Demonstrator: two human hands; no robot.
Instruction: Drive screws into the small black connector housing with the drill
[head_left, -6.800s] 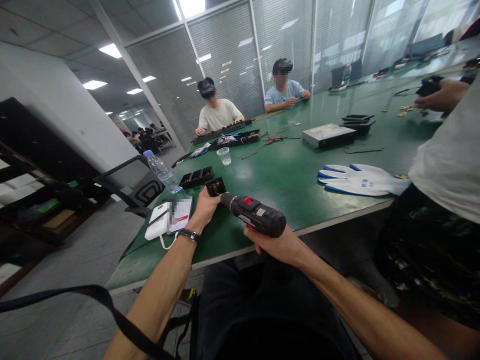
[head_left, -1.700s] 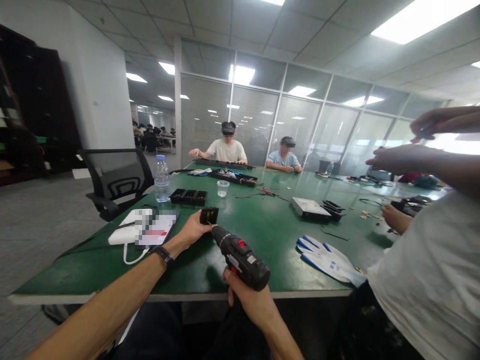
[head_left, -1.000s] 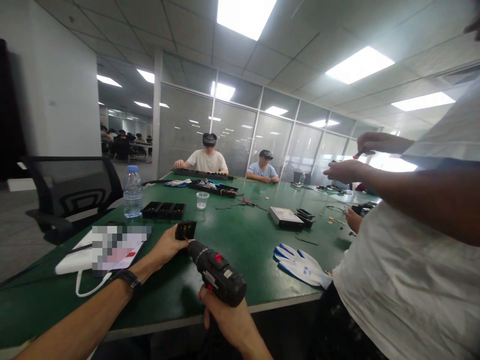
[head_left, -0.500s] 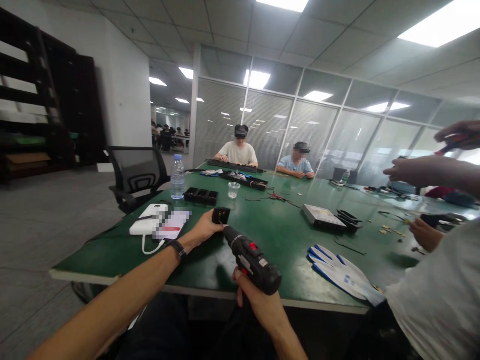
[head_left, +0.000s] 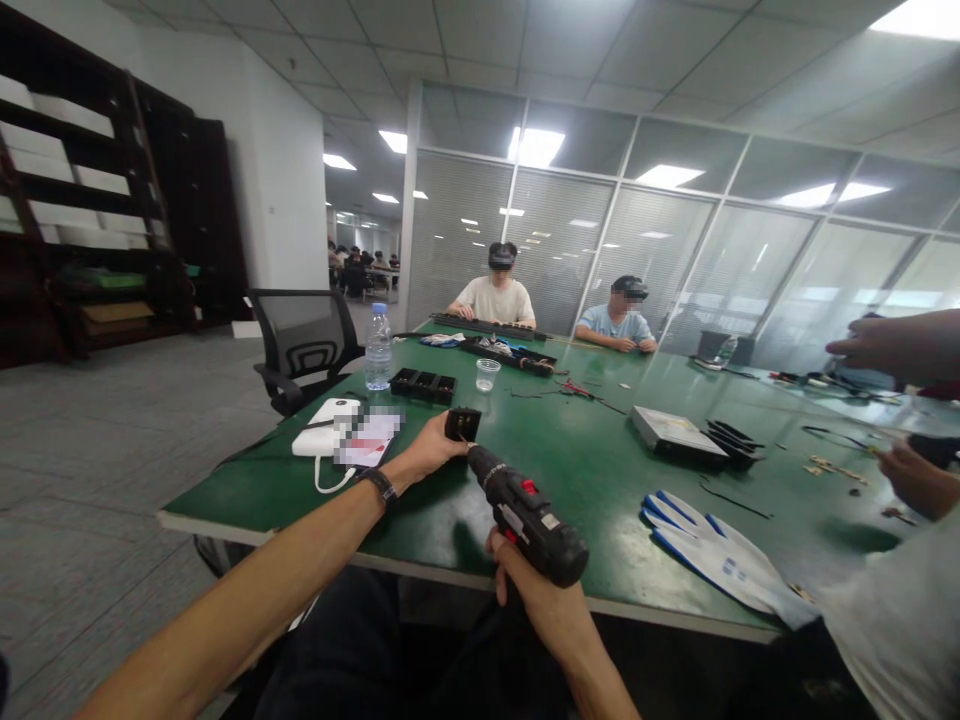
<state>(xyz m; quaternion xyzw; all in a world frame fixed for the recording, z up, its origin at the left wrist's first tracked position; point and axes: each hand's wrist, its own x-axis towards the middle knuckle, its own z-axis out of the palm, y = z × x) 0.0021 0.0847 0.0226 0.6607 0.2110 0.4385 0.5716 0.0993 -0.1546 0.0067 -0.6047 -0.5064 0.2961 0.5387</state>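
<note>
In my right hand (head_left: 536, 585) is a black cordless drill (head_left: 529, 515) with red switches, its fingers wrapped round the handle. The drill points forward and left, and its bit reaches a small black box-shaped part (head_left: 463, 425). My left hand (head_left: 431, 450) grips that part from its left side, above the green table. Small brass-coloured spots show inside the part. Whether the bit touches a screw there is too small to tell. Beyond my left hand lies a black tray with compartments (head_left: 424, 386).
A water bottle (head_left: 379, 348), a clear plastic cup (head_left: 487, 375), a white power bank (head_left: 326, 428) and a phone (head_left: 369, 437) are on the green table (head_left: 600, 460). To the right are a metal-topped box (head_left: 675, 437) and a white-blue glove (head_left: 720, 555). A co-worker's arm (head_left: 900, 350) reaches in there.
The whole view has shifted, so the table and things appear farther right. My hands keep the same hold on the drill and black part. The co-worker's raised hand at the right has moved.
</note>
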